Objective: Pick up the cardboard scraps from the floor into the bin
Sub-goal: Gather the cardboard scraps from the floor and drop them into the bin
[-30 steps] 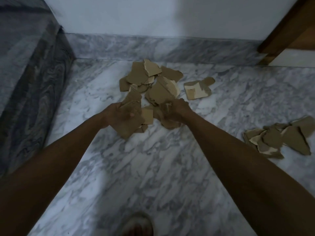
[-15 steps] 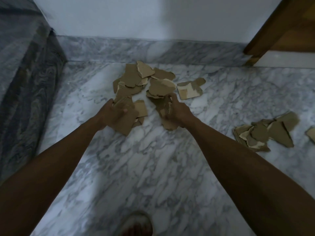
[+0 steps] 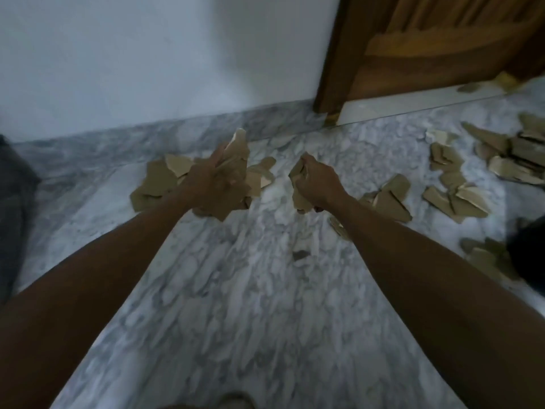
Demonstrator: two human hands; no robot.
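A: What do the hands hold?
B: The left hand [image 3: 211, 184] grips a thick bunch of cardboard scraps [image 3: 236, 160]; the right hand [image 3: 317, 184] is closed around a few more [image 3: 298, 184].
A: And the rest?
B: Loose pieces [image 3: 460, 196] lie scattered on the marble floor [image 3: 250, 305], right of the hands, near a wooden door [image 3: 427, 45].

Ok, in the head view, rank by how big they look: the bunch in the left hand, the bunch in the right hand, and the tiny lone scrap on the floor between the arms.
1. Bunch in the left hand, biggest.
2. Bunch in the right hand, clearly smaller.
3. Lone scrap, smallest though nearest the camera.
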